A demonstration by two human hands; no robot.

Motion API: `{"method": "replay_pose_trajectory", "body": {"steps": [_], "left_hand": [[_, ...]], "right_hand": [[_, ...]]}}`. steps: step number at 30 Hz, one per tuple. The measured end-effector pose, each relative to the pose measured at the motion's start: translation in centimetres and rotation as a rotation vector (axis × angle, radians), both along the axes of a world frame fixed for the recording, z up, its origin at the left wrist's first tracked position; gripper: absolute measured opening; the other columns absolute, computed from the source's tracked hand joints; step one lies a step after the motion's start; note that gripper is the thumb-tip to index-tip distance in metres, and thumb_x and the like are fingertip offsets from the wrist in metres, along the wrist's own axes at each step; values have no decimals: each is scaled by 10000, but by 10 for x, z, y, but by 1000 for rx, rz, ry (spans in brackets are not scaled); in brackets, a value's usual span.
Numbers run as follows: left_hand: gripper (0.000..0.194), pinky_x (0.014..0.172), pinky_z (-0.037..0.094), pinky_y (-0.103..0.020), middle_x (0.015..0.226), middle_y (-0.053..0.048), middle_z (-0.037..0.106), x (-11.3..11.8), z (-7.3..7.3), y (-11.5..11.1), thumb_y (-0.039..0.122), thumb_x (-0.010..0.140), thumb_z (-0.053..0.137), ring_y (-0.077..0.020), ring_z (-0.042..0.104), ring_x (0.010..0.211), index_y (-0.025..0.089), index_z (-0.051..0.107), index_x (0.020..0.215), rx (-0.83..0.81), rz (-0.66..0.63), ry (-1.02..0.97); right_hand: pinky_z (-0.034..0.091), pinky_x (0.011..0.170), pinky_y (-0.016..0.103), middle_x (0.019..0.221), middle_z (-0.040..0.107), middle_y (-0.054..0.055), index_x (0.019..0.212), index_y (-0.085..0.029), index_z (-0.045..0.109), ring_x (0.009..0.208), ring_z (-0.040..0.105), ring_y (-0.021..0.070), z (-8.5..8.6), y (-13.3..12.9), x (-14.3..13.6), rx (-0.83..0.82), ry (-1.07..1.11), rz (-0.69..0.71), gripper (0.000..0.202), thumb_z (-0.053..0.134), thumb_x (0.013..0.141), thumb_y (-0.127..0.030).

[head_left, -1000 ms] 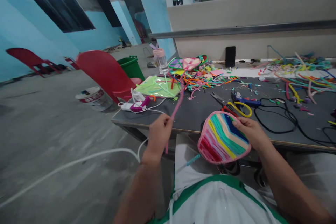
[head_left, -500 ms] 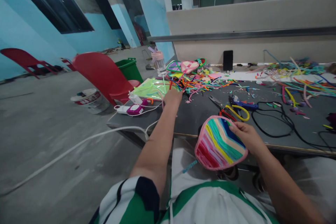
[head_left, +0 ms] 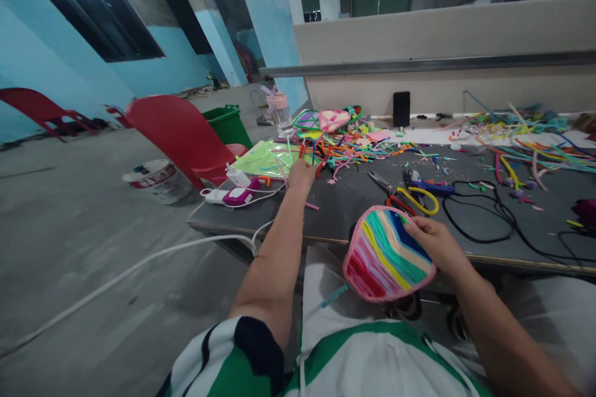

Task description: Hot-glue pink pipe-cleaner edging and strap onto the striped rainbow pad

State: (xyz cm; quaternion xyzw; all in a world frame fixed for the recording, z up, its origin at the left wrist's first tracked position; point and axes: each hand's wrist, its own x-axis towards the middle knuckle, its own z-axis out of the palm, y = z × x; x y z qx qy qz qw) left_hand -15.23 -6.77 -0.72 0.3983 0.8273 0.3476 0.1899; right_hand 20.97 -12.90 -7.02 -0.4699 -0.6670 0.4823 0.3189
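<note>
Held over the table's front edge and my lap is a striped, pink-edged panel in rainbow colours. My right hand pinches its upper right side, thumb on the front. My left hand reaches over the table, fingers closed among colourful pipe cleaners; several strips stick out around it, and which of them it grips is hard to make out. Left of that hand lies a bright green sheet in clear plastic. Scissors with yellow handles and red-handled pliers rest behind the panel.
A blue glue gun with a black cable lies on the right. A purple-and-white power strip sits at the left corner, its white cord hanging off. Behind stand a bottle and a phone. A red chair is left.
My left hand has shifted slightly, and red, blue and pink strips by it now stand differently, a pink one showing beside the wrist. My right hand keeps the panel almost still.
</note>
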Motion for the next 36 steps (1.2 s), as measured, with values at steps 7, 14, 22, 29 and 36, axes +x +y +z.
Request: {"method": "replay_pose_trajectory", "body": {"steps": [7, 14, 22, 29, 36], "left_hand": [[329, 730, 565, -329, 990, -69, 657, 11, -10, -36, 254, 888, 611, -150, 653, 800, 134, 576, 1192, 203, -108, -375], [338, 508, 531, -212, 692, -11, 622, 14, -27, -77, 123, 720, 696, -75, 591, 484, 90, 664, 1055, 286, -241, -550], [847, 491, 543, -230, 1177, -117, 631, 42, -42, -144, 106, 663, 746, -76, 621, 521, 215, 399, 1427, 362, -160, -444], [752, 496, 527, -245, 1066, -66, 578, 64, -60, -189, 178, 682, 703, -61, 593, 516, 165, 434, 1384, 322, -249, -702], [668, 418, 473, -213, 1016, -19, 524, 63, -41, -188, 171, 693, 630, -39, 544, 472, 187, 456, 1337, 383, -265, -677]], "right_hand": [[498, 599, 302, 772, 724, 33, 974, -187, 739, 691, 648, 219, 0, -2, 0, -34, 42, 5, 443, 633, 764, -562], [479, 566, 283, 727, 712, 25, 954, -184, 735, 649, 633, 198, 1, -4, -2, -24, 41, -19, 436, 630, 766, -564], [468, 550, 265, 708, 708, 24, 930, -171, 735, 643, 628, 192, 1, -2, -2, -22, 46, -22, 448, 656, 738, -568], [468, 536, 275, 731, 720, 35, 927, -182, 731, 635, 641, 203, 3, -4, -1, -66, 46, 6, 458, 632, 752, -593], [490, 572, 288, 761, 726, 47, 948, -169, 733, 669, 655, 215, 2, -2, -1, -65, 50, -10, 472, 653, 739, -585]]}}
